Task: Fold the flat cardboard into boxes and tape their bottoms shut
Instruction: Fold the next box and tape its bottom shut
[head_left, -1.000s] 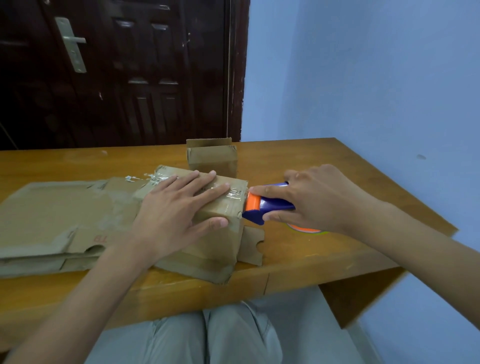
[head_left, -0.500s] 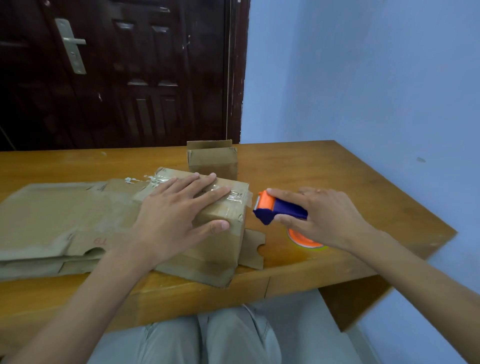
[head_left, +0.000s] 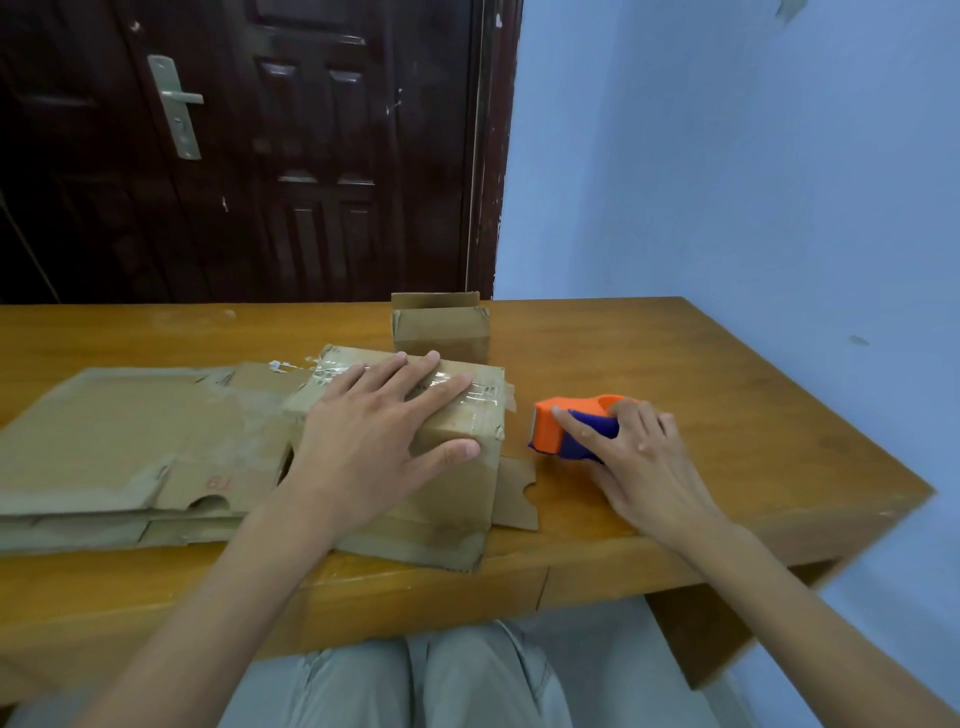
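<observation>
Over on the left, a stack of flattened brown cardboard sheets (head_left: 119, 447) is lying on the wooden desk (head_left: 701, 374), reaching right up against the box being worked on. The left hand (head_left: 371, 441) is lying flat on top of the small brown cardboard box (head_left: 457, 457), fingers spread and straight, pressing on the strip of clear tape (head_left: 480, 392) that's running across the closed flaps. That box is sitting near the front edge of the desk with loose flaps sticking out underneath. Behind it, further back, another small brown cardboard box (head_left: 441, 330) is standing with its top flaps open. Just right of the taped box, the right hand (head_left: 636, 457) is gripping the orange and blue tape dispenser (head_left: 571, 428), fingers curled around it, and it's resting on the desk, not touching the box.
</observation>
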